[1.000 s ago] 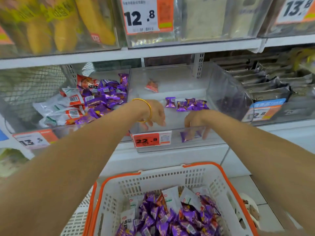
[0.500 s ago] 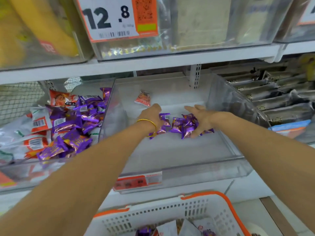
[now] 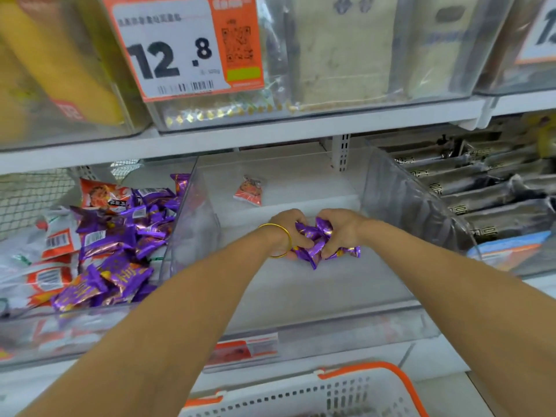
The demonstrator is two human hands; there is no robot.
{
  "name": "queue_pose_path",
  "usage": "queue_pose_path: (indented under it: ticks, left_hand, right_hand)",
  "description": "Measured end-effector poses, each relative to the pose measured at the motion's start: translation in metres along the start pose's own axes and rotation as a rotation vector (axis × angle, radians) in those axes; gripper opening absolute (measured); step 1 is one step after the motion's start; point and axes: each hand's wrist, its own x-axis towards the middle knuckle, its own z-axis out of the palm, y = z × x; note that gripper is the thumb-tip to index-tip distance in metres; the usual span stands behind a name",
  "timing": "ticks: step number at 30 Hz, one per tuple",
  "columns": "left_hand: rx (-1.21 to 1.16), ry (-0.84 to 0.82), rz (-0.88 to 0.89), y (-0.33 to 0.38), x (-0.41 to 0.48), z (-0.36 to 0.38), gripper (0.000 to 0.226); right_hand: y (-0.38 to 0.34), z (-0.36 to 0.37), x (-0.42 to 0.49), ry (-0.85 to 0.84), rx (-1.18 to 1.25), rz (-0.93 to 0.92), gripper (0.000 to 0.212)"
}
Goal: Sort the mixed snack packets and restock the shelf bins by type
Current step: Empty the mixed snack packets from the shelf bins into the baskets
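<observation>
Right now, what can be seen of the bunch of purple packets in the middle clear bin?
The purple packets are small, shiny, foil-look wrappers with gold print, bunched in a tight heap low in the middle bin, toward its centre. The left hand and right hand curl round them from either side, fingers gripping.
</observation>
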Motion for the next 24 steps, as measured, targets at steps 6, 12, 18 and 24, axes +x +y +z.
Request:
queue_pose_path:
  ticks: [6, 12, 18, 24]
  left_hand:
    - [-0.178, 0.147, 0.174, 0.026, -0.053, -0.024, 0.031]
    - [-0.331, 0.006, 0.202, 0.034, -0.192, -0.024, 0.028]
    - [-0.105, -0.243, 0.001, -0.019, -0.286, 0.001, 0.047]
    - [-0.133, -0.210, -0.027, -0.035, -0.317, -0.006, 0.058]
  right_hand:
    - [-0.034, -0.035, -0.062, 0.219, 0.126, -0.125, 0.048]
    - [-0.078, -0.039, -0.208, 0.142, 0.231, -0.182, 0.039]
    - [-0.095, 0.037, -0.271, -0.164, 0.084, -0.156, 0.047]
    - [-0.103, 0.061, -0.280, -0.236, 0.119, -0.061, 0.079]
